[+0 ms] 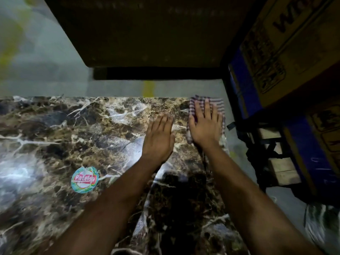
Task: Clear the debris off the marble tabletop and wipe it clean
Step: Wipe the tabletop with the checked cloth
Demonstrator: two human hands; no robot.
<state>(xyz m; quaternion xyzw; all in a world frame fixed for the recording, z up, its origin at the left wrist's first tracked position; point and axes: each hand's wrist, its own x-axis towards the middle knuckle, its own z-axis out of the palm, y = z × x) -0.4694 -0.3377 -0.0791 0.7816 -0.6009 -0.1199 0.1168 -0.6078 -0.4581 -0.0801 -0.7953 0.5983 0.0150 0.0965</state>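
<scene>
The brown marble tabletop [73,129] with white veins fills the lower left and middle. At its far right corner lies a checked purple-and-white cloth [218,103]. My right hand [206,126] presses flat on the cloth, fingers spread and pointing away from me. Just left of it, my left hand [159,135] lies flat on the bare marble, fingers together, holding nothing. A round coloured sticker [84,179] is stuck to the marble nearer to me on the left. No loose debris shows on the surface.
A dark cabinet or board [147,34] stands beyond the table's far edge. Printed cardboard boxes [287,52] and blue-framed wooden pieces [283,168] crowd the right side close to the table's edge. Grey floor [46,70] lies behind and to the left.
</scene>
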